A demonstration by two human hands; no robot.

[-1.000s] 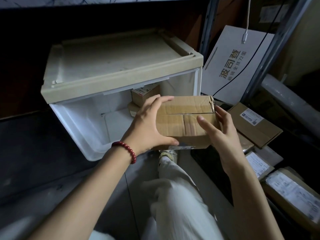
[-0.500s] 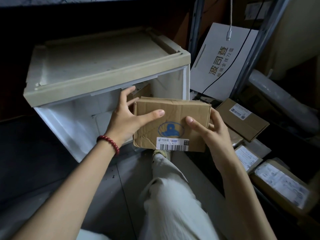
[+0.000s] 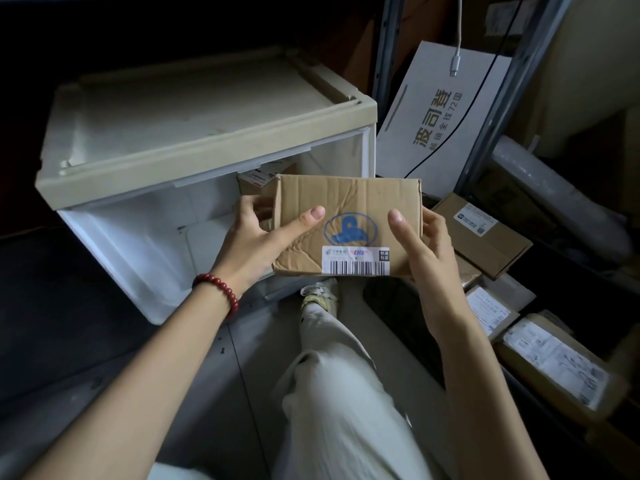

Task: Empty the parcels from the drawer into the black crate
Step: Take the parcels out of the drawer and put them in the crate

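Parcel in hand: a creased brown cardboard parcel (image 3: 348, 216) is being held in the air in front of the open drawer, with its barcode label and blue stamp being shown to the camera.
Left side: the left grip (image 3: 256, 240) is being pinched on the parcel's left edge, the thumb being pressed on the front face and the fingers being kept behind it. A red bead bracelet (image 3: 218, 292) is being worn on that wrist.
Right side: the right grip (image 3: 426, 251) is being pinched on the parcel's right edge, thumb in front, fingers being curled round the side.
Drawer: the white drawer (image 3: 138, 244) is being left open under its beige cabinet top (image 3: 194, 109). A second parcel (image 3: 258, 178) is being kept at its back, partly hidden by the held one.
Crate: the black crate (image 3: 394, 306) is being seen only as a dark wall just right of the trouser leg (image 3: 339, 393).
Right of the scene: several labelled parcels (image 3: 485, 233) are being kept flat beyond that wall; whether they lie inside the crate cannot be told.
Background: a white printed box (image 3: 433, 133) is being leaned near a metal post, with a white cable (image 3: 457, 46) being hung before it.
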